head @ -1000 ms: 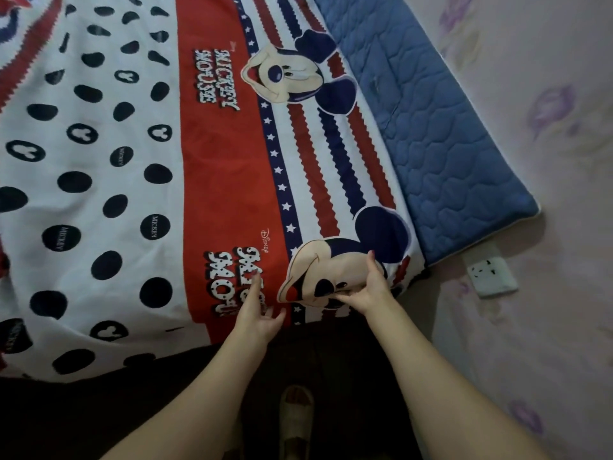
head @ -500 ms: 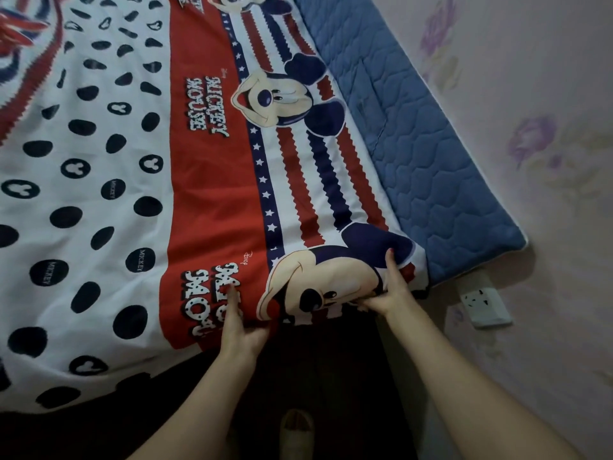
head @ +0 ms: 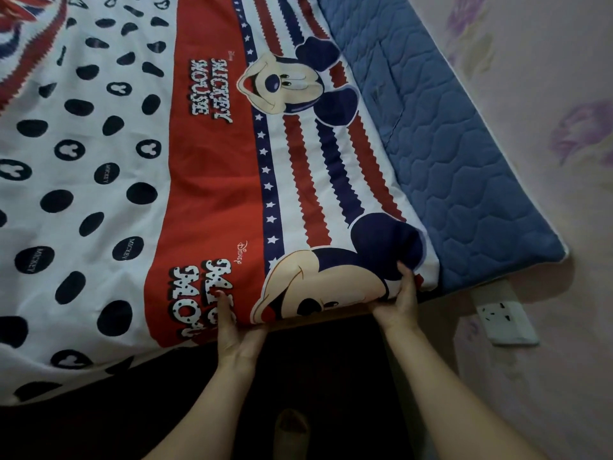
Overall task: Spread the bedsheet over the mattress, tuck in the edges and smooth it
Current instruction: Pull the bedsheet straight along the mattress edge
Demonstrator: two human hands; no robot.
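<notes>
A cartoon-print bedsheet (head: 212,180), red, white and navy with black dots, lies over the bed. A strip of blue quilted mattress (head: 464,180) shows uncovered along the right side by the wall. My left hand (head: 237,330) grips the sheet's near edge at the red band, thumb on top. My right hand (head: 399,300) holds the near right corner of the sheet, fingers curled over the navy ear print. The sheet's near edge hangs a little past the bed's front edge.
A pink flowered wall (head: 547,94) runs close along the bed's right side, with a white power socket (head: 506,318) low on it. The dark floor (head: 325,376) lies below, with my foot in a pale slipper (head: 292,429) near the bottom.
Both hands have moved forward with the sheet's near edge and now grip it more firmly at the bed's front. The view has shifted closer to the corner.
</notes>
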